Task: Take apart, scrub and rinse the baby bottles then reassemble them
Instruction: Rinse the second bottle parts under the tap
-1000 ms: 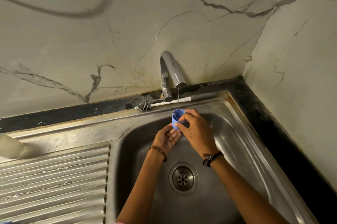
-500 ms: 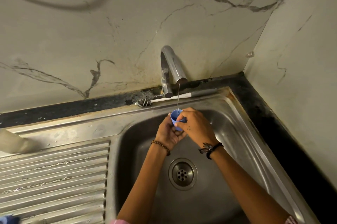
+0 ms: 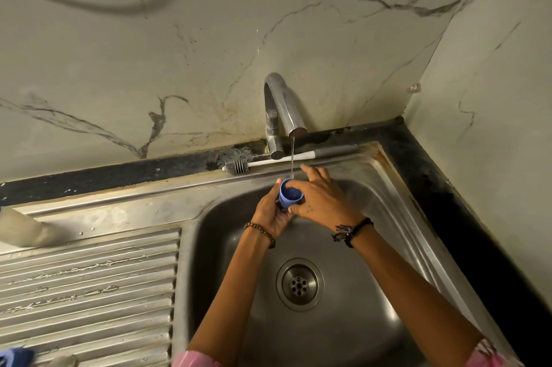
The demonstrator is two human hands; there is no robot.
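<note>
Left hand is cupping the blue cap from below, right hand pinching its rim, mouth up under the tap stream. Best to be turning it slowly, then tipping to drain into the sink.

My left hand has a string of small brown wooden beads round the wrist. My right hand wears a black corded band with frayed knotted ends, and a few tiny dark dots mark its back. Both forearms are bare; pink patterned sleeves show near my elbows.
</note>
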